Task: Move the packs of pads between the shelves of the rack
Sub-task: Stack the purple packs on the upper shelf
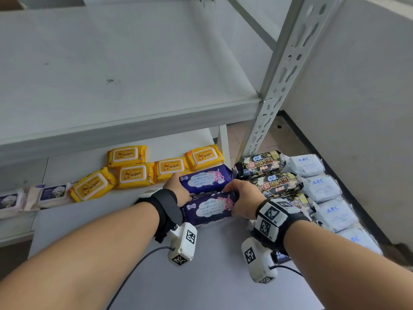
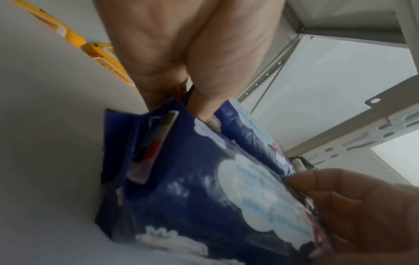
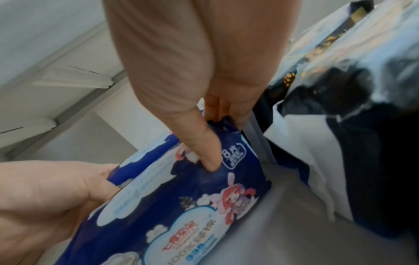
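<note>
Two dark purple packs of pads lie side by side on the lower shelf (image 1: 212,265): a far pack (image 1: 205,179) and a near pack (image 1: 210,209). My left hand (image 1: 178,189) grips their left ends, fingers over the far pack's end and thumb in the seam between the two. The left wrist view shows that left hand (image 2: 188,100) pinching purple wrapper (image 2: 192,188). My right hand (image 1: 242,198) grips the right ends. In the right wrist view the right hand (image 3: 215,136) has its thumb pressed into the wrapper (image 3: 204,224) and its fingers curled behind. Whether each hand holds one pack or both, I cannot tell.
Several yellow wipes packs (image 1: 134,173) lie just behind the purple ones. Black packs (image 1: 261,163) and white ABC packs (image 1: 319,186) crowd the right side. Small pale packs (image 1: 51,194) sit far left. The upper shelf (image 1: 134,86) overhangs, with a slotted upright (image 1: 283,74) at right.
</note>
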Tool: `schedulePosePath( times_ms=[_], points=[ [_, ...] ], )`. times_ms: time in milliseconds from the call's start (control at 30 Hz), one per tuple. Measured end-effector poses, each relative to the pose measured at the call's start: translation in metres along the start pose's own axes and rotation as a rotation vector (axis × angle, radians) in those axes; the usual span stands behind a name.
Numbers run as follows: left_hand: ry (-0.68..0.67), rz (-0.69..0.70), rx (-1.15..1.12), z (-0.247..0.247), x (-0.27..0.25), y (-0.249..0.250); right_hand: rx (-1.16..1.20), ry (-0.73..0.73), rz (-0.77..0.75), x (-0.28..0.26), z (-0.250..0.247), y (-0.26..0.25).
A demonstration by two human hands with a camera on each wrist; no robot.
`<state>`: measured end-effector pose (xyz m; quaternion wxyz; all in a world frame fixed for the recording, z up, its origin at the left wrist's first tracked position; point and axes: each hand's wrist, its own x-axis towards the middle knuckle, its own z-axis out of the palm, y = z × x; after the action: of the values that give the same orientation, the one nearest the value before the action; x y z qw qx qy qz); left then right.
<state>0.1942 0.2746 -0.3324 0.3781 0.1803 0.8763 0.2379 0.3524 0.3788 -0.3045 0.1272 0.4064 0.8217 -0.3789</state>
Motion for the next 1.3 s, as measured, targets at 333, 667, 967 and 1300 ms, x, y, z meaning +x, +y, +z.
schedulePosePath(
  times_ms=[333,667,967,1300],
  points=[
    [0.004,-0.026,-0.128,-0.005,-0.012,0.000,0.029,-0.007,0.076,-0.013,-0.011,-0.011],
    [0.081,0.087,-0.399,-0.114,-0.074,-0.011,0.405,0.105,-0.125,-0.053,-0.031,-0.132],
    [0.396,0.339,-0.581,-0.315,-0.181,-0.095,0.566,0.117,-0.374,-0.116,0.020,-0.352],
    [0.465,0.299,-0.734,-0.551,-0.252,-0.269,0.639,0.082,-0.329,-0.157,0.127,-0.580]
  ],
)
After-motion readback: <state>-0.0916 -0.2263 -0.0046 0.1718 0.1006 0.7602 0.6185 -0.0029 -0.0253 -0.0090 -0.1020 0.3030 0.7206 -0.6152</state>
